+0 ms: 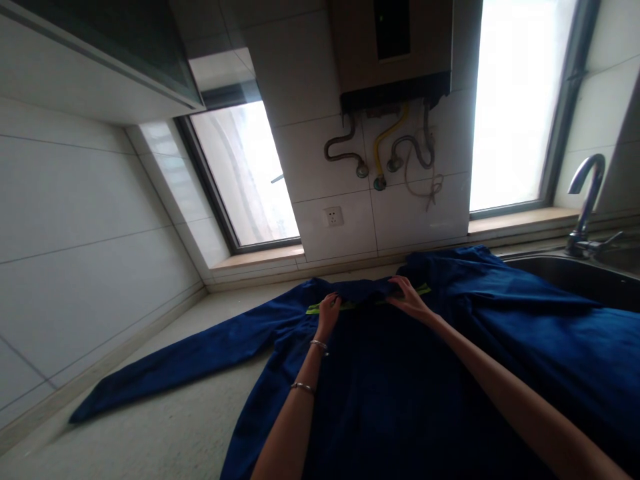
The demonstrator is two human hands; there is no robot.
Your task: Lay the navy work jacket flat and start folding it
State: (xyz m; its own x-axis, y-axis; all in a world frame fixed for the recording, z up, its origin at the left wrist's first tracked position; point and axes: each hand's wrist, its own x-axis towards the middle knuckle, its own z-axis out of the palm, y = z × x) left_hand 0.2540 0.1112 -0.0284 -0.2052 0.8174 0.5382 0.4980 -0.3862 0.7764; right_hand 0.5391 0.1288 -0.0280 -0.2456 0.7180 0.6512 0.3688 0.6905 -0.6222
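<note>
A dark blue garment [400, 373] lies spread flat on a pale countertop [165, 427], its far edge at the collar [365, 293], where a thin yellow-green strip [325, 307] shows. The near part of the garment runs out of the bottom of the picture, so its hem is cut off, and the dim light swallows seams and folds across the middle. The left sleeve [180, 363] stretches away to the left and ends short of the tiled wall [75, 233]. The right side of the garment drapes toward the sink [575, 277], covering part of its rim; the faucet [587, 200] stands beyond.

The left hand [329, 310] rests on the collar at the left end, fingers curled together over the cloth edge; whether they pinch it cannot be told. Two bracelets [313, 367] ring that forearm. The right hand [409, 297] lies on the collar at the right end, fingers close together and bent down onto the fabric, tips hidden in the fold.

Bare countertop lies open to the left and near-left of the garment. Far off, a wall socket [333, 216] and hoses [385, 153] hang under a water heater [390, 50], whose top is cut off.
</note>
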